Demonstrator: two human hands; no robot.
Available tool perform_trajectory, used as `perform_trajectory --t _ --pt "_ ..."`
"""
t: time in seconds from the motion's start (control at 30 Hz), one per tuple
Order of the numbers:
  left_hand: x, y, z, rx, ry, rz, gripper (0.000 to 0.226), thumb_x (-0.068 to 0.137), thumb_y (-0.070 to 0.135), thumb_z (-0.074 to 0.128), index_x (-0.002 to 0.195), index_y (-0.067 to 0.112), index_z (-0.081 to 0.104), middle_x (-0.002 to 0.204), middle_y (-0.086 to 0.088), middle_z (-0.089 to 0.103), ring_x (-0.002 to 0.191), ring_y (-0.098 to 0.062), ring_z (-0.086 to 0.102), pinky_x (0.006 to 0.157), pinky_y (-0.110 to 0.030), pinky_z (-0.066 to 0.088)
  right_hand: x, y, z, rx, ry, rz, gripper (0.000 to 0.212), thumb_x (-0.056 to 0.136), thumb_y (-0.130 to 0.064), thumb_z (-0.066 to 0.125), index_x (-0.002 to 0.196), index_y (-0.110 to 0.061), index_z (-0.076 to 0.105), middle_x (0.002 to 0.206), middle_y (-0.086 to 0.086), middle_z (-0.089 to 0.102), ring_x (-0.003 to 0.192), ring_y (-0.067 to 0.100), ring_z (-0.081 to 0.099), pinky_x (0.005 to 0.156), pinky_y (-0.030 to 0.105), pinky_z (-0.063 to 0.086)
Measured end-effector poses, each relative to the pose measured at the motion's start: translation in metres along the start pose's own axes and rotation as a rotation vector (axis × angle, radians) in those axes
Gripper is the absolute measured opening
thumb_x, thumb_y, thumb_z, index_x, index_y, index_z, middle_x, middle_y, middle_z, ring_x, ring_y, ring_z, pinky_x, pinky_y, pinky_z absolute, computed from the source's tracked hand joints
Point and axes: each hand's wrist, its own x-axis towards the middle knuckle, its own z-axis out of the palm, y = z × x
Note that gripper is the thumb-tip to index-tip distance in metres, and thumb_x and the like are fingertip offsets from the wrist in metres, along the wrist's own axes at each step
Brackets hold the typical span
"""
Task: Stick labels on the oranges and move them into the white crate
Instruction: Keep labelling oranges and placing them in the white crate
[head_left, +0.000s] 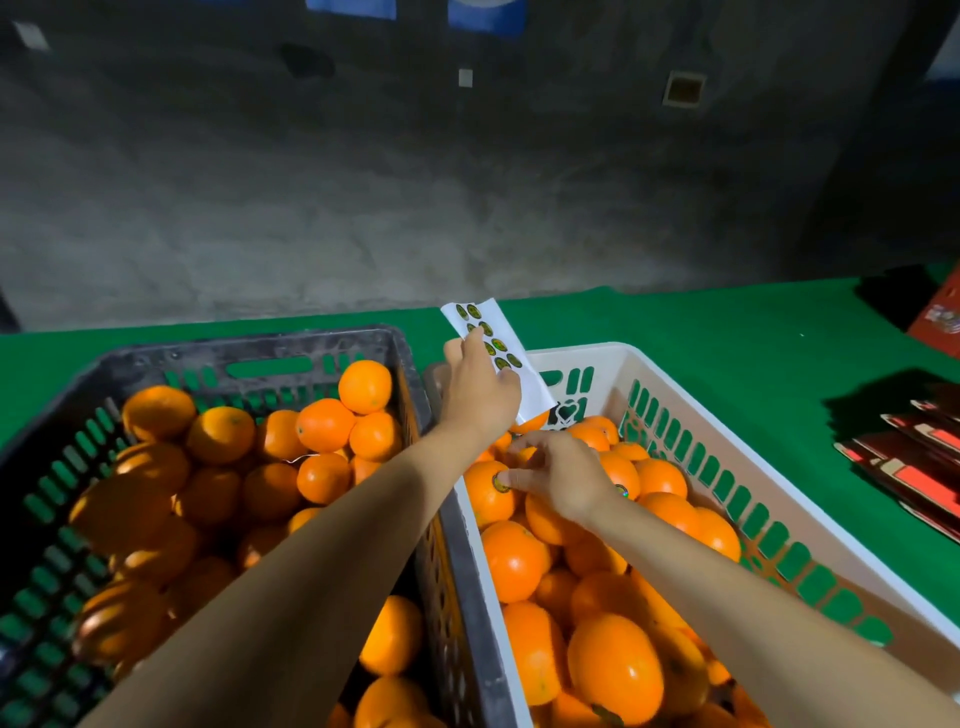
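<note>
Green table (675, 322); two crates (332, 338) (670, 387); one label sheet (524, 387)

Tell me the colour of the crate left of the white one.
The left crate is black, dusty along its rim; the head view shows it best.

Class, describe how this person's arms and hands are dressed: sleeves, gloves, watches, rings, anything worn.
Nothing is worn that shows. The left forearm and right forearm are bare as far as the picture's bottom edge, with no sleeve in view. The left hand and right hand have no gloves, and no watch, bracelet or ring can be seen.
</note>
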Motion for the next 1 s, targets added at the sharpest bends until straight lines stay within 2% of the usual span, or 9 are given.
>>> perform_trajectory --t 0.07,0.17,0.33,0.43,0.53,0.63,0.7,0.9,1.0 --pt "0.001 0.000 0.001 0.005 0.013 -0.008 0.062 0.097 0.018 0.054 0.152 0.016 0.026 0.142 -0.006 0.032 0.122 -0.029 0.045 0.101 -0.045 0.047 0.000 -0.003 0.000 -0.063 0.002 -0.008 0.057 0.089 -0.043 0.071 0.140 -0.023 0.054 0.112 0.006 0.069 0.109 0.026 0.062 0.097 0.046 0.048" --pt "0.004 -0.001 0.001 -0.022 0.034 -0.015 0.062 0.097 0.017 0.055 0.152 0.017 0.026 0.142 -0.006 0.032 0.122 -0.029 0.047 0.100 -0.044 0.050 0.002 -0.010 0.007 -0.122 0.013 -0.105 0.042 0.099 -0.048 0.054 0.132 -0.022 0.058 0.113 0.007 0.067 0.106 0.023 0.060 0.088 0.043 0.051" --pt "0.001 -0.001 -0.001 -0.019 0.031 -0.011 0.063 0.097 0.015 0.055 0.152 0.015 0.025 0.144 -0.007 0.031 0.123 -0.031 0.048 0.100 -0.047 0.049 0.009 -0.023 0.032 -0.634 -0.256 -0.080 0.067 0.101 -0.063 0.005 0.154 -0.029 0.029 0.159 0.006 0.033 0.147 0.032 0.026 0.114 0.057 0.022" --pt "-0.003 0.002 -0.007 -0.034 0.013 0.016 0.063 0.096 0.012 0.054 0.152 0.013 0.026 0.144 -0.008 0.031 0.121 -0.033 0.049 0.102 -0.048 0.047 0.014 -0.028 0.020 -0.478 -0.337 -0.032 0.068 0.100 -0.065 0.008 0.154 -0.031 0.029 0.160 0.007 0.033 0.147 0.032 0.027 0.118 0.058 0.018" --pt "-0.007 0.007 -0.012 -0.058 0.013 0.039 0.062 0.094 0.007 0.052 0.151 0.012 0.027 0.142 -0.010 0.032 0.118 -0.032 0.052 0.102 -0.046 0.047 0.006 -0.019 -0.004 -0.172 -0.165 -0.085 0.056 0.103 -0.060 0.021 0.134 -0.026 0.053 0.139 0.005 0.054 0.129 0.027 0.046 0.112 0.051 0.032" --pt "-0.008 0.007 -0.008 -0.005 0.002 0.054 0.063 0.094 0.009 0.054 0.151 0.014 0.028 0.140 -0.008 0.033 0.115 -0.028 0.052 0.094 -0.038 0.051 -0.027 0.025 -0.020 -0.529 -0.131 -0.085 0.078 0.091 -0.079 0.007 0.156 -0.038 0.022 0.166 -0.008 0.012 0.155 0.021 0.001 0.123 0.053 -0.001" --pt "-0.008 0.005 -0.004 0.068 -0.026 0.053 0.063 0.095 0.014 0.056 0.150 0.015 0.027 0.139 -0.008 0.033 0.114 -0.028 0.050 0.092 -0.037 0.051 -0.048 0.049 -0.025 -0.650 -0.193 -0.047 0.098 0.079 -0.091 -0.001 0.159 -0.036 0.012 0.167 -0.010 -0.006 0.153 0.016 -0.016 0.122 0.053 -0.008" --pt "-0.009 0.003 -0.002 0.162 -0.044 0.065 0.060 0.094 0.016 0.057 0.148 0.016 0.030 0.138 -0.007 0.035 0.114 -0.027 0.046 0.083 -0.028 0.039 -0.054 0.038 -0.033 -0.603 -0.224 0.032 0.095 0.082 -0.089 0.012 0.159 -0.034 0.014 0.168 -0.008 -0.009 0.153 0.017 -0.016 0.122 0.052 -0.006" --pt "-0.006 0.003 -0.001 0.173 -0.045 0.068 0.059 0.094 0.016 0.056 0.147 0.014 0.031 0.139 -0.008 0.035 0.114 -0.029 0.046 0.083 -0.029 0.037 -0.071 0.029 -0.013 -0.694 0.041 -0.271 0.087 0.093 -0.080 0.017 0.159 -0.023 0.023 0.167 0.005 0.013 0.155 0.024 0.003 0.125 0.049 -0.002"
